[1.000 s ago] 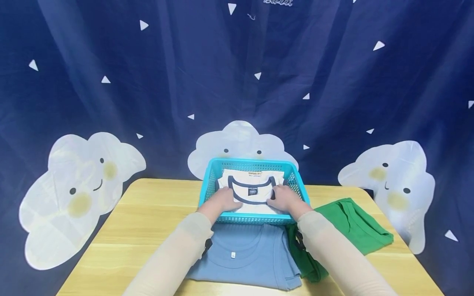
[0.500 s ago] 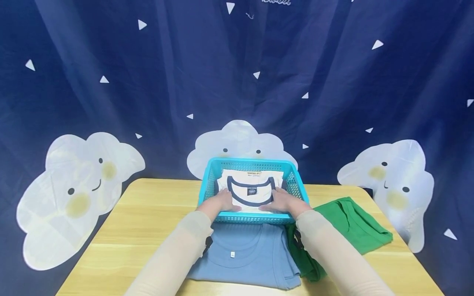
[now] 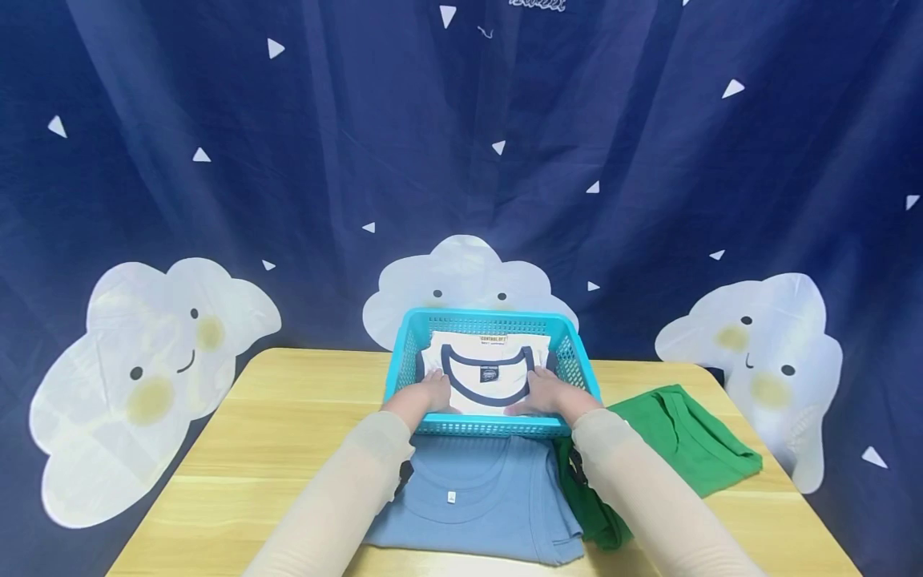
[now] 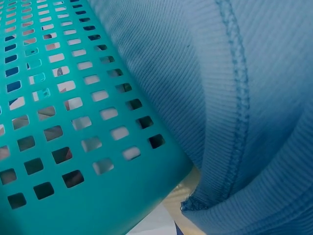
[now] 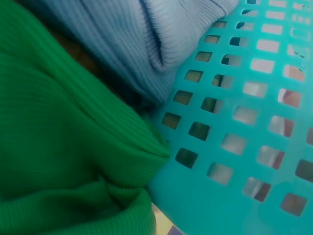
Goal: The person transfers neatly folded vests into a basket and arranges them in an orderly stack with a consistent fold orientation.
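A white folded shirt [image 3: 469, 346] with a dark navy neckband lies inside a turquoise perforated basket [image 3: 476, 425]. My left hand [image 3: 427, 396] reaches over the basket's front rim and rests on the shirt's left side. Opposite it, my right hand [image 3: 550, 394] presses on the shirt's right side. Both thumbs point inward along the shirt's near edge, partly sunk behind the rim; the other fingers are mostly hidden at the sides. Neither wrist view shows the hands clearly: the left has the basket wall [image 4: 88, 166], the right the basket wall [image 5: 230, 147] too.
Directly in front of the basket lies a folded blue ribbed garment [image 3: 469, 521], touching its wall. A green folded garment [image 3: 699, 441] spreads to the right, partly under my right forearm. The wooden table [image 3: 288, 409] ends at a dark blue curtain [image 3: 461, 160] with cloud prints.
My thumbs have slid from beside the neckband toward the shirt's near edge and lower behind the front rim. The basket and the other garments stay in place.
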{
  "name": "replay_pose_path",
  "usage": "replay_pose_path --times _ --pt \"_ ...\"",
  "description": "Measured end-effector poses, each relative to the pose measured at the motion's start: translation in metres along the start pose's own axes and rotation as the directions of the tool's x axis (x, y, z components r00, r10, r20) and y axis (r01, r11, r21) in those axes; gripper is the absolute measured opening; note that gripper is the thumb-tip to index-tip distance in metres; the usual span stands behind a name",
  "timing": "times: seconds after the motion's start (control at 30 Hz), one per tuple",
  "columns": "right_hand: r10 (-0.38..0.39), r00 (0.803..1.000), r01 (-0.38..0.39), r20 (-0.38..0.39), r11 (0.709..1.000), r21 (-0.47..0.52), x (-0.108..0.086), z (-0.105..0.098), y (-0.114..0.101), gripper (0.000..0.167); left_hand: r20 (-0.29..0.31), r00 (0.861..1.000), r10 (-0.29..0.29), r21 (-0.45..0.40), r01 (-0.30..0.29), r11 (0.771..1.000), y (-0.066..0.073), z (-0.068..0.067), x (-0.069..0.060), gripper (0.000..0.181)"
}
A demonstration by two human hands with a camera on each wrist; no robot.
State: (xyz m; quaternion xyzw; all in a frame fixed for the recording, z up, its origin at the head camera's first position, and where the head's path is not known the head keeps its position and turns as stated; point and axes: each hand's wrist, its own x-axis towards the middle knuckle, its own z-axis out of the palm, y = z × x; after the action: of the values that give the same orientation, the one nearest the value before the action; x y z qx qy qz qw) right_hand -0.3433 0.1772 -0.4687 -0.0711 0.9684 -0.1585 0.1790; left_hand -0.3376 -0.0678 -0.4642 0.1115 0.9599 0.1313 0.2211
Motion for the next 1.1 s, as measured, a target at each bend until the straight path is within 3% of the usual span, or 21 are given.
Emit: replay_pose_path --times 0.27,0.5,0.8,1.03,1.1 --pt "-0.001 1.000 0.001 0.012 1.000 -0.008 -0.0007 0.0007 0.0001 0.114 0.010 1.000 0.004 0.006 -0.004 1.000 -0.0004 -0.0007 -0.0016 0.089" --pt "-0.009 1.000 0.009 0.009 1.000 0.009 -0.0003 -0.0001 0.0000 0.114 -0.027 1.000 0.014 0.005 -0.014 1.000 -0.0018 -0.0017 -0.0023 0.088" --pt "-0.037 0.999 0.037 -0.028 0.999 0.029 0.0006 -0.0027 0.0017 0.106 -0.155 0.987 -0.039 -0.132 0.019 0.991 -0.0030 0.0015 -0.0019 0.074" --pt "-0.063 0.995 0.066 -0.081 0.997 0.038 -0.0029 -0.0066 0.0029 0.085 -0.255 0.967 -0.029 -0.095 0.005 0.995 0.0001 0.0022 -0.0006 0.054" --pt "-0.080 0.991 0.083 -0.112 0.996 0.021 -0.0024 -0.0075 0.0038 0.070 -0.290 0.957 -0.019 -0.104 -0.012 0.995 0.0004 0.0028 0.0000 0.046"
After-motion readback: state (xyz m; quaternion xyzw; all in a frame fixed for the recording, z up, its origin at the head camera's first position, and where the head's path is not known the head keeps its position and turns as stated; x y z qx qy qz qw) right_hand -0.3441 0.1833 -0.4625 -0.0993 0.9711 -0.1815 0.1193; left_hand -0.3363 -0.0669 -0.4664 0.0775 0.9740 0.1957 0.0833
